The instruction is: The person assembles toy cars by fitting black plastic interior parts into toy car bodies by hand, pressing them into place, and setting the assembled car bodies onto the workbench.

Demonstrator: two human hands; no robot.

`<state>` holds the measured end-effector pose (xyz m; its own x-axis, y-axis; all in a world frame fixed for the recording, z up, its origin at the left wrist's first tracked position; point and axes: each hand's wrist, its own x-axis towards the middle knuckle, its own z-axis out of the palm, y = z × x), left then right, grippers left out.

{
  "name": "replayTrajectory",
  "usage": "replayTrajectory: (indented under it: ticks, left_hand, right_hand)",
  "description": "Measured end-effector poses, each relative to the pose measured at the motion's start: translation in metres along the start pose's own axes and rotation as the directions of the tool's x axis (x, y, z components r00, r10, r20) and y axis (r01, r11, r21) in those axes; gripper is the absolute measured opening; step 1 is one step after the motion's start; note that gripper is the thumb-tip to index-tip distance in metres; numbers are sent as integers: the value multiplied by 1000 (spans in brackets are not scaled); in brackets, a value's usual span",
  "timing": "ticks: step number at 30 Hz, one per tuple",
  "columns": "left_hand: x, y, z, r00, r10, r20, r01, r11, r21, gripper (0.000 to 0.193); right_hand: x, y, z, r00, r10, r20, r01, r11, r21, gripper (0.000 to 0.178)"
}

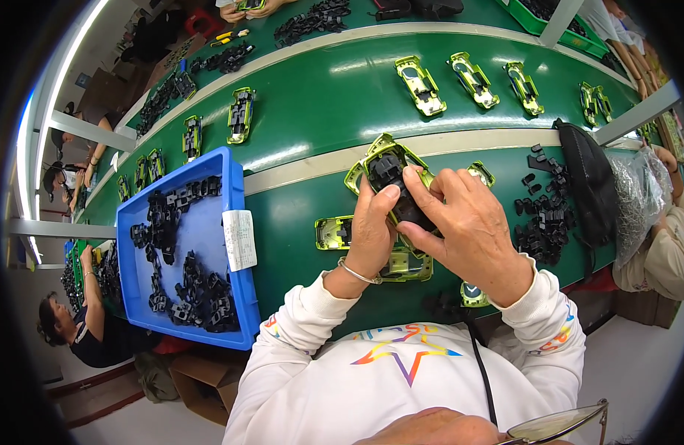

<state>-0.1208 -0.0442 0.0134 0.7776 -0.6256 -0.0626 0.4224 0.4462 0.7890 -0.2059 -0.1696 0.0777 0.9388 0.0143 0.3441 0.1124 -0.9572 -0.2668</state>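
Between both hands is a lime-green toy car shell [383, 141], held above the green table with its hollow underside showing. A black plastic insert [387, 169] sits in it. Wrapped round the near left side, my left hand [373, 230] is closed on the shell, thumb on the black part. My right hand [468, 222] grips from the right, its fingers pressing on the black insert. Under my hands lie more green shells, one car shell [330, 233] at the left and another shell [409, 265] nearer me, partly covered. A further shell [481, 173] shows behind my right hand.
At my left stands a blue bin [245, 297] with black parts. Loose black parts [544, 211] lie at the right, beside a black bag [588, 185] and a clear plastic bag [639, 196]. Across the rail, car shells [421, 86] line a green belt [320, 96]. Several co-workers sit around.
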Motion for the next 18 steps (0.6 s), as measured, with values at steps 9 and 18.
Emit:
replayTrajectory:
  ticks: [9,18]
  left_hand:
    - [4,-2,-6,999,40,17,-41,999,15,36]
    - [11,7,-8,1000,-26,-5,26,996,88,42]
  right_hand:
    - [6,1,6,995,-37,-95,40,999,30,59]
    - [-14,41,-1,946,323,-8,-273,813,514,46]
